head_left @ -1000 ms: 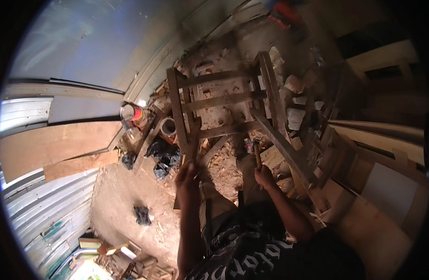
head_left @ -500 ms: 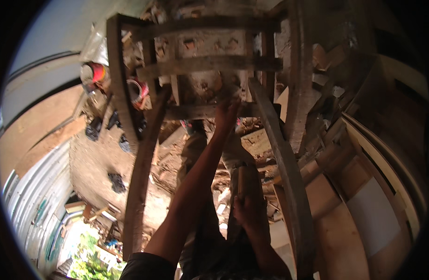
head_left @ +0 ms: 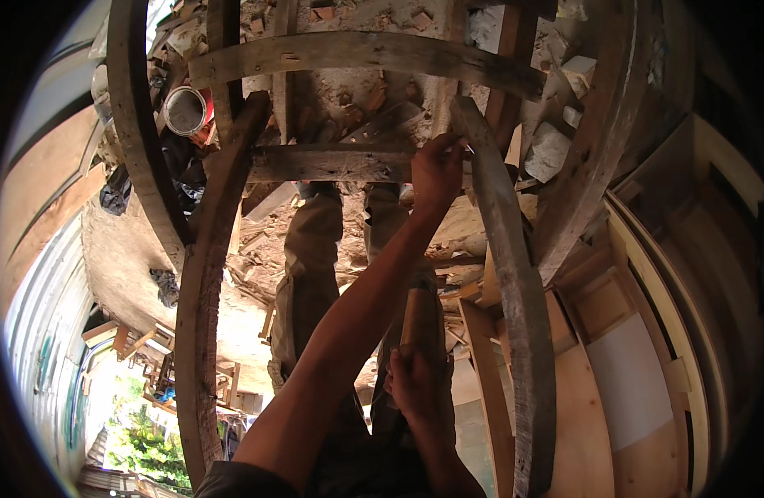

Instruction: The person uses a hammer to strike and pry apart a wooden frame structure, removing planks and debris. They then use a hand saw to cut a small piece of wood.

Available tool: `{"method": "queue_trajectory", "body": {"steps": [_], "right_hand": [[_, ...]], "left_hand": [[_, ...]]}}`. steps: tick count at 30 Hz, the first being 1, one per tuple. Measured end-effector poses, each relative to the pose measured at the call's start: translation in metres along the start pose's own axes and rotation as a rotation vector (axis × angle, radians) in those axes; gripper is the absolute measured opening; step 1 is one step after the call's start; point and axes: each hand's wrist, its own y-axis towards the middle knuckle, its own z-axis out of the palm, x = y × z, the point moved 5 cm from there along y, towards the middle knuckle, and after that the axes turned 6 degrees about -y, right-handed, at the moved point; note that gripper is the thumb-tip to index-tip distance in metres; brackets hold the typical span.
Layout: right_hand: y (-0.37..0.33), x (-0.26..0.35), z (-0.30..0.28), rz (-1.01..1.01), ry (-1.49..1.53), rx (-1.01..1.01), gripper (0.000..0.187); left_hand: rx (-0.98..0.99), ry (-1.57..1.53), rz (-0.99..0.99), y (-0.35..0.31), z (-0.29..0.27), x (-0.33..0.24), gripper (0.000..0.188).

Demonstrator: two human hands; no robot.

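A frame of rough grey-brown wooden beams (head_left: 523,332) stands in front of me. My left hand (head_left: 438,173) reaches up to where a crossbar (head_left: 332,163) meets the right beam. Its fingers are pinched on a small, thin, shiny nail-like piece (head_left: 469,150) close to that beam; its exact shape is too small to tell. Lower down, before my leg, my right hand (head_left: 413,383) is wrapped round the pale handle of a wooden-handled tool (head_left: 418,319). The handle points upward and ends in a dark part, whose shape is unclear.
A second crossbar (head_left: 365,51) spans the frame farther off. Beyond the left beams sits a red-and-white bucket (head_left: 187,111) near black plastic bags. Wood scraps and chips litter the ground between my legs. Pale wooden panels (head_left: 598,398) lean at the right; corrugated metal sheeting (head_left: 46,332) lines the left.
My left hand has moved from the crossbar's middle to its right end. My right hand still grips the wooden-handled tool. The view has shifted, bringing the frame's near part closer.
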Motion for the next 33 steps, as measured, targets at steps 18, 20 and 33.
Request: {"method": "queue_trajectory", "body": {"steps": [18,20,33], "right_hand": [[0.010,0.016,-0.012,-0.156,-0.156,-0.044,0.022],[0.014,0.015,-0.012,-0.163,-0.183,-0.051,0.022],[0.031,-0.007,-0.014,-0.249,-0.340,-0.117,0.023]], "left_hand": [[0.423,0.091,0.114,0.034,0.012,-0.013,0.021],[0.405,0.115,0.197,0.037,0.011,-0.015,0.018],[0.551,0.318,0.316,0.047,0.016,-0.018,0.021]]}}
